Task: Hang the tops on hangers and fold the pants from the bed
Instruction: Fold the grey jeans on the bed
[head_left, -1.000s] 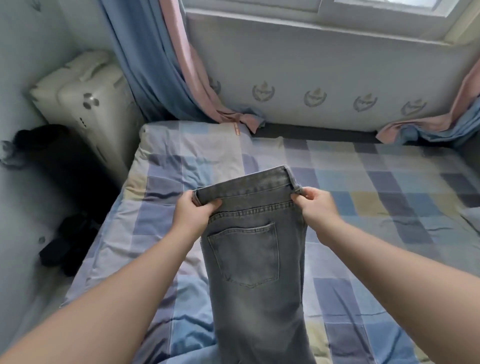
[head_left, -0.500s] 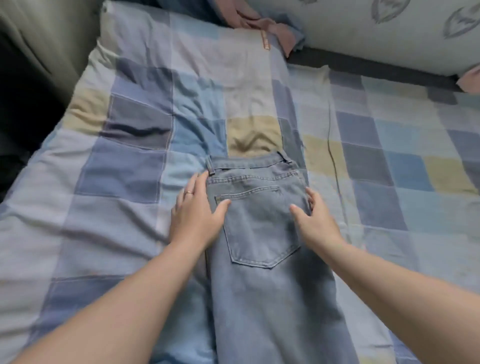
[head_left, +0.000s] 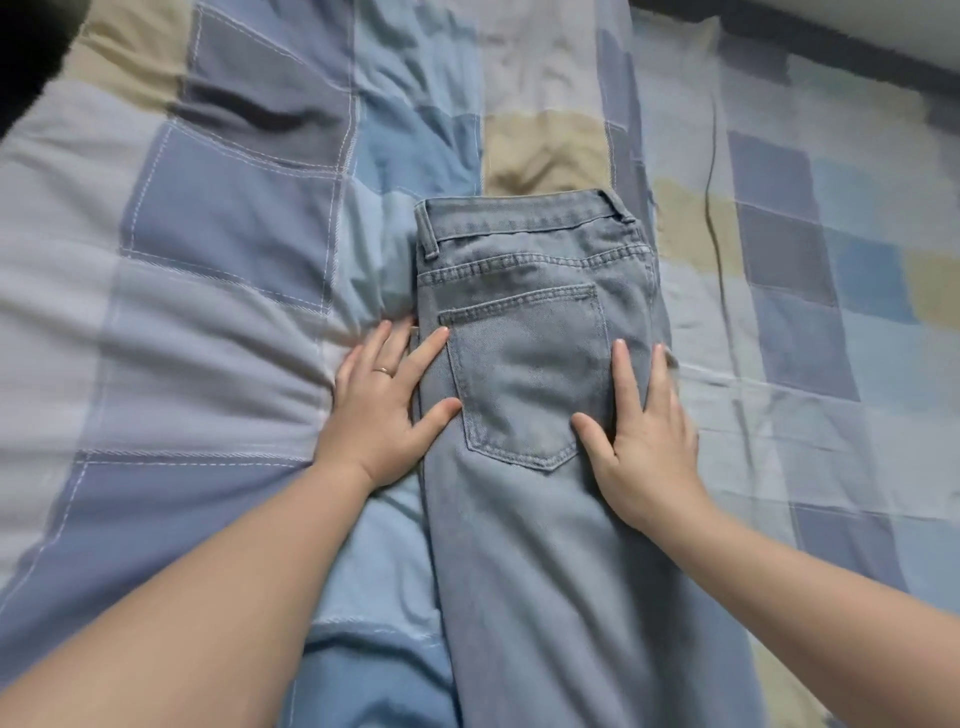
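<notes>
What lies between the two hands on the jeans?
The back pocket of the jeans lies between the left hand and the right hand, in the head view.

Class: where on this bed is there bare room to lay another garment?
Free: the blue patchwork quilt left of the left hand, and right of the right hand. Crowded: the middle, where both hands press the blue denim jeans.

jeans (head_left: 535, 519) lie on the bed (head_left: 218, 291), a hand on each side edge.
</notes>
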